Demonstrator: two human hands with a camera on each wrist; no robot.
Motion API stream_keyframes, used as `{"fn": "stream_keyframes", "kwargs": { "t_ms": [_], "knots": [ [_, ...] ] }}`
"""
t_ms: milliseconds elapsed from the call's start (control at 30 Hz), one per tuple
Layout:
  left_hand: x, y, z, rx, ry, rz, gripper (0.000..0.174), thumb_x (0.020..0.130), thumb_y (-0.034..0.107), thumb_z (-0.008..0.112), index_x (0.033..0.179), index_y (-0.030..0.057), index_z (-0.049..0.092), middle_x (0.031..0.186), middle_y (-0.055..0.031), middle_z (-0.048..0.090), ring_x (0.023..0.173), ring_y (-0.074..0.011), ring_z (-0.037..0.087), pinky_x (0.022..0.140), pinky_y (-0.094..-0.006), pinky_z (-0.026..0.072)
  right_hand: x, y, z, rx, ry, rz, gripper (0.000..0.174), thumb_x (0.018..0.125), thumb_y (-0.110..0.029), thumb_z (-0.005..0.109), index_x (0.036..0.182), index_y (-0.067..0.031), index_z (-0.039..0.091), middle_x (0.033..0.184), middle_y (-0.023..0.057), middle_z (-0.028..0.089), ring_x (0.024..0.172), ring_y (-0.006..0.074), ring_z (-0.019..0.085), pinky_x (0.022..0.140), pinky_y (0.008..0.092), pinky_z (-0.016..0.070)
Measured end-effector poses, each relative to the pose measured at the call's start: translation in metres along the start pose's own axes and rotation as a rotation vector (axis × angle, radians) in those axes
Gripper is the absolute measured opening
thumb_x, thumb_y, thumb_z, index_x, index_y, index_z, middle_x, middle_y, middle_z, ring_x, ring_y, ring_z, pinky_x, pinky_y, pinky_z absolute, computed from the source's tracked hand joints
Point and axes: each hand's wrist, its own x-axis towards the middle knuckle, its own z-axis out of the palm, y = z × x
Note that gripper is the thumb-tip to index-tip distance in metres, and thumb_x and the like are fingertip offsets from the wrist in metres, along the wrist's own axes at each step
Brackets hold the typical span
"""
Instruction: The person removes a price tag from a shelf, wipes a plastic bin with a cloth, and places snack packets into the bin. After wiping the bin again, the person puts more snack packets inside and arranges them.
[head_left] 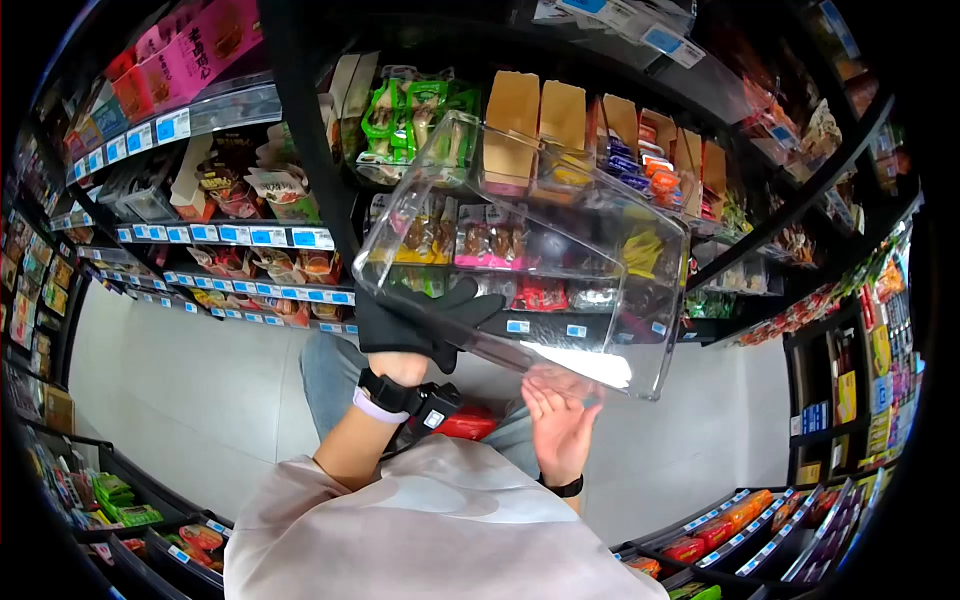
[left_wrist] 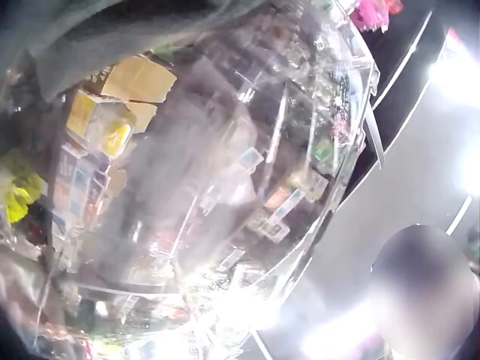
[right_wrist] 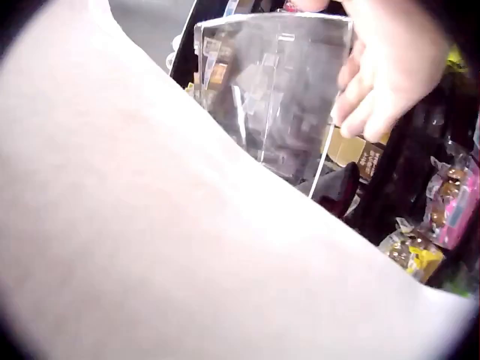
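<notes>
A large clear plastic bin (head_left: 625, 300) is held tilted in front of the shelves, with goods showing through its walls. The black-gloved left hand (head_left: 425, 320) grips its near left edge, fingers spread to both sides of the edge. At the near edge, the bare right hand (head_left: 563, 430) holds the bin, palm up. In the left wrist view the clear bin (left_wrist: 202, 165) fills much of the picture below the blurred dark glove (left_wrist: 112, 37). The right wrist view has the right hand (right_wrist: 394, 71) at the side of the bin (right_wrist: 262, 97), fingers bent at its edge.
Shelves ahead hold green packets (head_left: 420, 115), brown open cartons (head_left: 513, 115) and snack bags. More stocked shelves with blue-white price labels (head_left: 172, 126) stand at both sides. A red object (head_left: 465, 424) lies near the person's legs, above the pale floor (head_left: 215, 370).
</notes>
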Motion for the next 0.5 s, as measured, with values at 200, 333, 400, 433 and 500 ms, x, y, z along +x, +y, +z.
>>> {"fn": "stream_keyframes", "kwargs": {
  "t_ms": [200, 333, 400, 433, 500],
  "knots": [
    [-0.047, -0.014, -0.001, 0.335, 0.228, -0.163, 0.032, 0.092, 0.027, 0.046, 0.115, 0.0044, 0.052, 0.111, -0.0134, 0.056, 0.103, -0.0305, 0.051, 0.096, -0.0423, 0.0382, 0.013, 0.002, -0.033, 0.467, 0.358, -0.227, 0.032, 0.091, -0.036, 0.049, 0.078, -0.0076, 0.056, 0.079, 0.0066, 0.056, 0.079, 0.0212, 0.048, 0.085, 0.0392, 0.0396],
    [-0.048, -0.016, -0.002, 1.877, -0.194, 0.047, 0.030, 0.081, 0.012, 0.055, 0.108, -0.0007, 0.054, 0.096, -0.0185, 0.057, 0.092, -0.0376, 0.054, 0.077, -0.0421, 0.0427, 0.015, -0.010, -0.056, 0.306, 0.790, -0.342, 0.040, 0.091, -0.044, 0.046, 0.067, -0.0124, 0.043, 0.060, 0.0017, 0.040, 0.056, 0.0174, 0.040, 0.057, 0.0316, 0.0372],
    [-0.038, -0.010, 0.020, 1.828, -0.307, -0.031, 0.023, 0.078, 0.015, 0.062, 0.092, 0.0009, 0.053, 0.080, -0.0167, 0.058, 0.078, -0.0359, 0.057, 0.067, -0.0414, 0.0443, 0.011, -0.009, -0.105, 0.276, 0.866, -0.348, 0.042, 0.091, -0.046, 0.046, 0.065, -0.0138, 0.037, 0.055, 0.0001, 0.032, 0.049, 0.0146, 0.031, 0.047, 0.0281, 0.0281],
    [-0.034, -0.013, 0.027, 1.708, -0.204, -0.144, 0.022, 0.076, 0.016, 0.064, 0.088, 0.0019, 0.051, 0.076, -0.0165, 0.057, 0.072, -0.0359, 0.058, 0.063, -0.0407, 0.0446, 0.016, -0.012, -0.100, 0.281, 0.862, -0.358, 0.042, 0.091, -0.046, 0.046, 0.065, -0.0138, 0.037, 0.055, 0.0001, 0.032, 0.049, 0.0146, 0.031, 0.047, 0.0281, 0.0281],
    [-0.028, -0.018, -0.013, 1.334, -0.061, -0.264, 0.026, 0.071, 0.015, 0.068, 0.086, 0.0030, 0.050, 0.078, -0.0167, 0.058, 0.071, -0.0354, 0.057, 0.062, -0.0393, 0.0447, 0.026, -0.022, -0.091, 0.229, 0.960, -0.172, 0.042, 0.091, -0.047, 0.044, 0.065, -0.0136, 0.037, 0.054, 0.0002, 0.030, 0.050, 0.0148, 0.031, 0.048, 0.0291, 0.0286]
  ]
}}
